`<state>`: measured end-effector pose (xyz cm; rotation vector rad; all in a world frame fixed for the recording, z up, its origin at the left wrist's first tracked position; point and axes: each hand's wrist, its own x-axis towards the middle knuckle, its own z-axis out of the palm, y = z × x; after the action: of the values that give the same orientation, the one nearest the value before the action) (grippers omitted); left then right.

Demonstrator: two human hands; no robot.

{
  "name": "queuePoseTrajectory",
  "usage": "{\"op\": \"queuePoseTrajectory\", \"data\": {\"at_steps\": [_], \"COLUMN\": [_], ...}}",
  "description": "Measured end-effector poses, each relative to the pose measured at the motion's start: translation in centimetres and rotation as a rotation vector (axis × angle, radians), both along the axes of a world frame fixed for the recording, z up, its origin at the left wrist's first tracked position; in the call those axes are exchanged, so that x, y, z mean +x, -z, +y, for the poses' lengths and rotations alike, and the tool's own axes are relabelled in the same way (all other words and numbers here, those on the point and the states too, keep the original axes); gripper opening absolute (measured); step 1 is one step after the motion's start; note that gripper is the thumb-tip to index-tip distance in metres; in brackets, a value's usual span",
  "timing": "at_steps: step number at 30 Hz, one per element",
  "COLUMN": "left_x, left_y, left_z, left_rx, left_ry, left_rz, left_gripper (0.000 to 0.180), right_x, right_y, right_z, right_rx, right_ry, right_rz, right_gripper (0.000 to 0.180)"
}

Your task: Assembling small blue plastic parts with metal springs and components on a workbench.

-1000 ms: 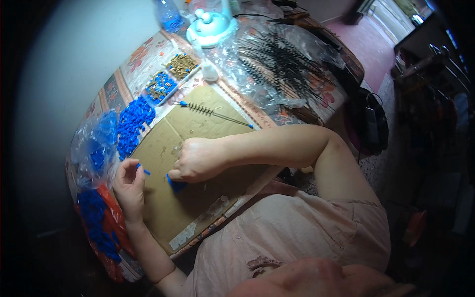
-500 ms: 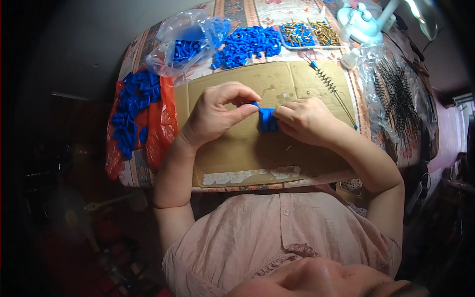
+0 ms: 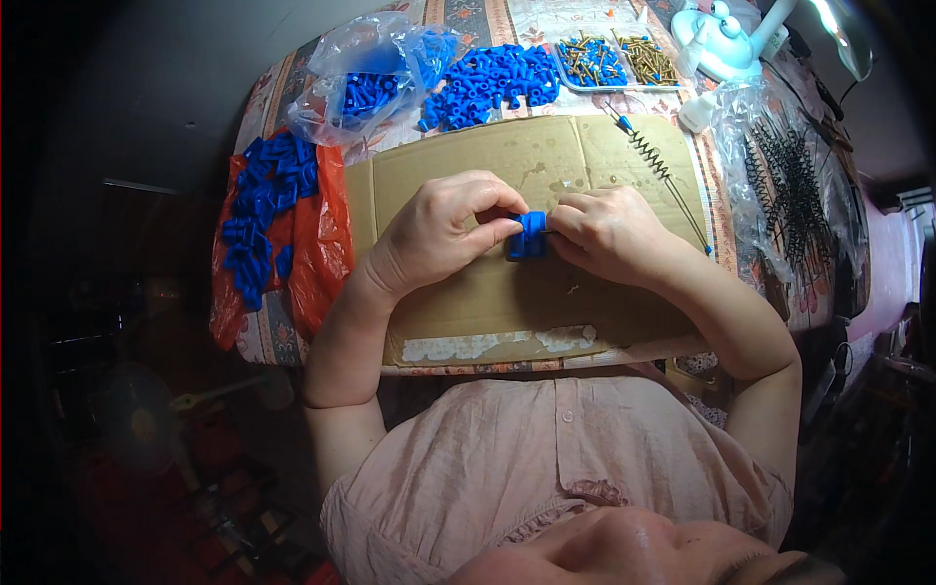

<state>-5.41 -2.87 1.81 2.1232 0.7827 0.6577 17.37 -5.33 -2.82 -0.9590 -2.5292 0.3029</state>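
Note:
A ribbed blue plastic block (image 3: 527, 237) is held just above the cardboard (image 3: 468, 302), between my two hands. My left hand (image 3: 444, 229) is closed in a pinch at the block's upper left edge; a small blue piece in its fingertips is mostly hidden. With bent fingers, my right hand (image 3: 609, 229) grips the block's right side, where a short thin dark bit shows beside the fingertips. Off to the right on the cardboard lies a coiled dark wire (image 3: 650, 156) with a blue tip at its far end.
A red bag (image 3: 327, 253) of blue plastic parts lies on the left. Farther back are a clear bag (image 3: 351, 58), a pile of blue sleeves (image 3: 497, 83) and a tray (image 3: 609, 90) of brass pins. A white bottle (image 3: 695, 114), a lamp (image 3: 720, 44) and bagged dark coils (image 3: 785, 180) stand right.
My left hand has moved right, bringing its pinched fingertips and the small blue piece against the block. The right fingers have drawn slightly away from the block's face.

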Motion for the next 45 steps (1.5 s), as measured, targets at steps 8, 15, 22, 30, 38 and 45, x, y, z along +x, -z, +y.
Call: {"op": "queuePoseTrajectory", "data": {"at_steps": [8,15,22,30,38,45], "left_x": [0.6,0.8,0.6,1.0,0.9,1.0], "left_y": [0.3,0.3,0.9,0.8,1.3,0.9], "left_z": [-0.4,-0.5,-0.4,-0.3,-0.3,-0.4], "left_rx": [0.225,0.287,0.321,0.323,0.3,0.326], "left_ry": [0.064,0.116,0.127,0.119,0.042,0.031], "left_rz": [0.066,0.076,0.119,0.146,0.186,0.272], "left_gripper": [0.015,0.017,0.019,0.018,0.016,0.017], "right_x": [0.0,-0.1,-0.2,0.1,-0.1,-0.3], "right_y": [0.0,-0.1,-0.2,-0.7,-0.3,0.1], "right_z": [0.0,-0.3,-0.4,-0.4,-0.4,-0.4], "right_rx": [0.001,-0.035,-0.103,-0.14,-0.117,-0.114], "right_ry": [-0.005,0.006,0.039,0.052,0.048,0.048], "right_rz": [0.015,0.047,0.058,0.068,0.136,0.143], "right_gripper": [0.013,0.011,0.008,0.007,0.007,0.007]}}
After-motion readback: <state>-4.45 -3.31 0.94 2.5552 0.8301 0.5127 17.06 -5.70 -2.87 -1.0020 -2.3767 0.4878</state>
